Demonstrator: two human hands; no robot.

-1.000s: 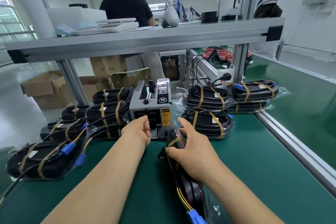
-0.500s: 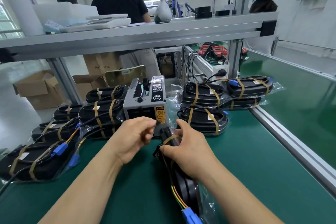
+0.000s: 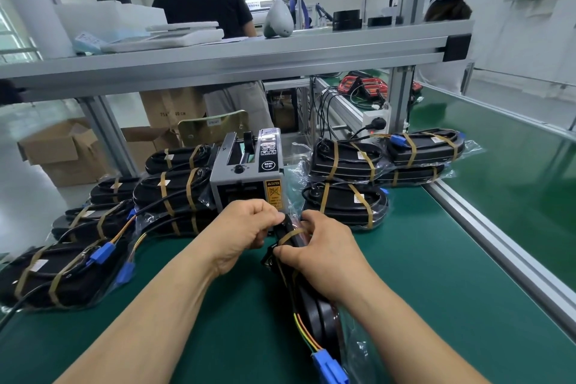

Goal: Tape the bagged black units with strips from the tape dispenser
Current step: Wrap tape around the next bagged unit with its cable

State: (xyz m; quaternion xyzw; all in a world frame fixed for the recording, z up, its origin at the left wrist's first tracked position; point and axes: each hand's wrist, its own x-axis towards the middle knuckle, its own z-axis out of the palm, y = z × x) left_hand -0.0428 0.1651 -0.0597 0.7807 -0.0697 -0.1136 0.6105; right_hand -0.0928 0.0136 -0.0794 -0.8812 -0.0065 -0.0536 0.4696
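Both left hand (image 3: 246,229), right hand (image 3: 322,248) grip bagged unit (image 3: 322,321); tape dispenser (image 3: 246,173) behind; stacks (image 3: 174,193) flanking.

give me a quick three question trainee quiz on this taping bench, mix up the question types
1. True or false: the grey box-shaped tape dispenser stands on the green bench mat with taped black units on both sides of it.
2. The bagged black unit that the left hand and right hand grip: A lies flat; B stands on its edge; C hangs from the shelf.
3. Fill in: the plastic connector at that unit's near end is ____.
Key: 1 true; 2 B; 3 blue.
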